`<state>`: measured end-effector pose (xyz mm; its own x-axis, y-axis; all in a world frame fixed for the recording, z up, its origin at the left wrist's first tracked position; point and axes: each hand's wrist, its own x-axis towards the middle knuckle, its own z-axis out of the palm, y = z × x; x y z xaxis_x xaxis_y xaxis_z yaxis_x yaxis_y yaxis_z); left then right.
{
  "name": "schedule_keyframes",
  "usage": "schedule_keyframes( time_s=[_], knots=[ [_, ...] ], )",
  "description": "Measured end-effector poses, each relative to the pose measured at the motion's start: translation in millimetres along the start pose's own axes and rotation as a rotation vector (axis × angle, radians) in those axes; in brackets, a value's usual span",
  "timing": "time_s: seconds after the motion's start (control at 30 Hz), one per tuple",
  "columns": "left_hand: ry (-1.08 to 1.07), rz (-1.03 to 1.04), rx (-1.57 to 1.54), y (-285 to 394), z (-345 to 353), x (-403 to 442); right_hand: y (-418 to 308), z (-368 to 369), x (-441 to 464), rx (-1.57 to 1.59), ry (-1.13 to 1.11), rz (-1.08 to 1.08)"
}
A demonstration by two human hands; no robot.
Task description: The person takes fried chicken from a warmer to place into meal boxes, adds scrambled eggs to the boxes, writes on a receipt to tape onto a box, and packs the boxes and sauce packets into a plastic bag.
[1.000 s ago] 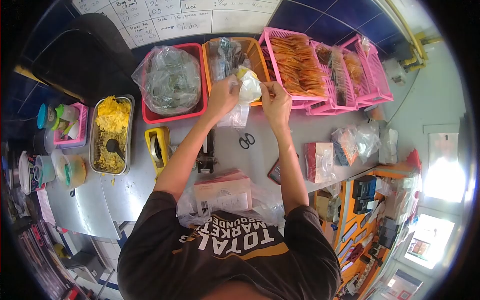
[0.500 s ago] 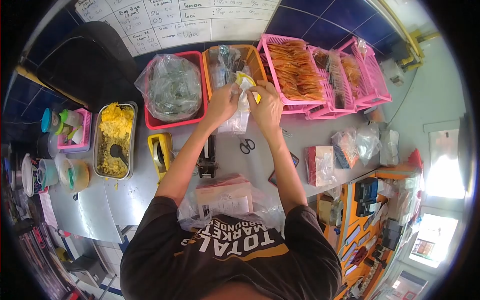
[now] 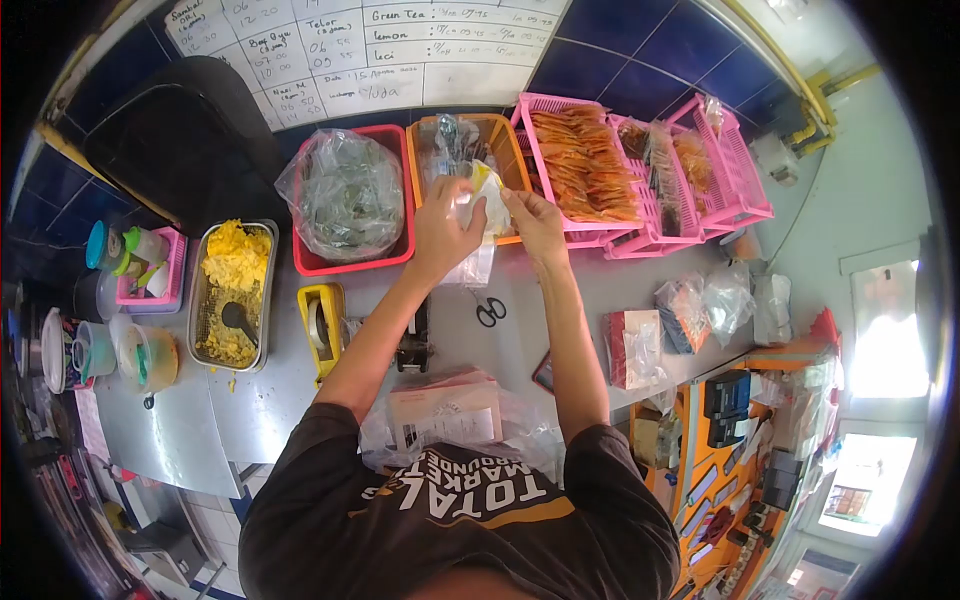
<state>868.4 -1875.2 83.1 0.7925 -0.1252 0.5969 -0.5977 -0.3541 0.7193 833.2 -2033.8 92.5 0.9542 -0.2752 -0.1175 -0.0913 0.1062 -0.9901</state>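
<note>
Both hands are over the front edge of an orange basket (image 3: 412,150), working on a white-and-yellow plastic packet (image 3: 487,190). My left hand (image 3: 446,228) has its thumb and fingers closed round the packet's left side. At its right edge, my right hand (image 3: 538,222) pinches the packet between thumb and fingertips. A clear plastic bag (image 3: 474,266) hangs or lies just below the hands; I cannot tell whether it is joined to the packet. Black scissors (image 3: 491,312) lie on the steel counter (image 3: 460,335) nearer to me.
To the left stand a red basket (image 3: 411,215) of bagged items, a yellow tape dispenser (image 3: 320,330) and a metal tray (image 3: 264,310) of yellow food. On the right, pink baskets (image 3: 655,240) hold orange packets. A cardboard box in plastic (image 3: 445,410) sits close to my body.
My left hand has shifted its hold, with its fingers now higher and more spread over the packet. The packet shows flatter and wider. The view has tilted slightly upward.
</note>
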Motion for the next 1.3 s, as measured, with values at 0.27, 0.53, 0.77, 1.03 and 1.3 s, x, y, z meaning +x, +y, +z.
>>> schedule_keyframes(
  time_s=[0.27, 0.53, 0.77, 1.03, 1.3],
  knots=[
    [-0.145, -0.095, -0.098, 0.5, 3.5, -4.9, 25.8, -2.2, 11.9, -0.174, 0.002, -0.176],
    [-0.095, -0.603, -0.560, -21.6, -4.0, -5.6, 7.8, 15.2, -7.2, -1.031, 0.122, -0.739],
    [-0.155, -0.849, -1.009, -30.8, -18.0, -9.0, 13.7, 33.1, 7.5, -1.159, 0.234, -0.707],
    [-0.142, -0.687, -1.043, -12.7, -50.6, -6.1, 29.6, 43.0, 38.1, -1.345, 0.225, -0.442],
    [-0.252, -0.318, -0.854, 45.9, -133.9, 16.8, -39.6, 36.2, -39.1, -0.716, 0.073, -0.714]
  ],
)
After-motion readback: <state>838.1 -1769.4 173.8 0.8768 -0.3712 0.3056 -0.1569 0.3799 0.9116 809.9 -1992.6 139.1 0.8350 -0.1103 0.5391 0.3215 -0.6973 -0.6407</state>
